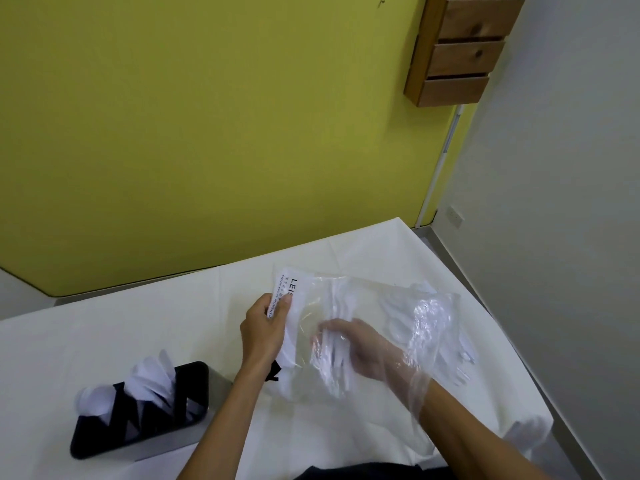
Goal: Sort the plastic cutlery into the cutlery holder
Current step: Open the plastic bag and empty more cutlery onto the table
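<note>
A clear plastic bag of white plastic cutlery lies on the white table. My left hand pinches the bag's printed white label end. My right hand is inside the bag, its fingers curled around a bundle of white cutlery handles. More white spoons show through the bag at its right end. The black cutlery holder stands at the lower left, with white spoons sticking out of it.
A yellow wall panel rises right behind the table. A wooden drawer unit hangs at the top right. The table's right edge runs diagonally beside a grey floor strip. A crumpled clear plastic piece lies at the lower right.
</note>
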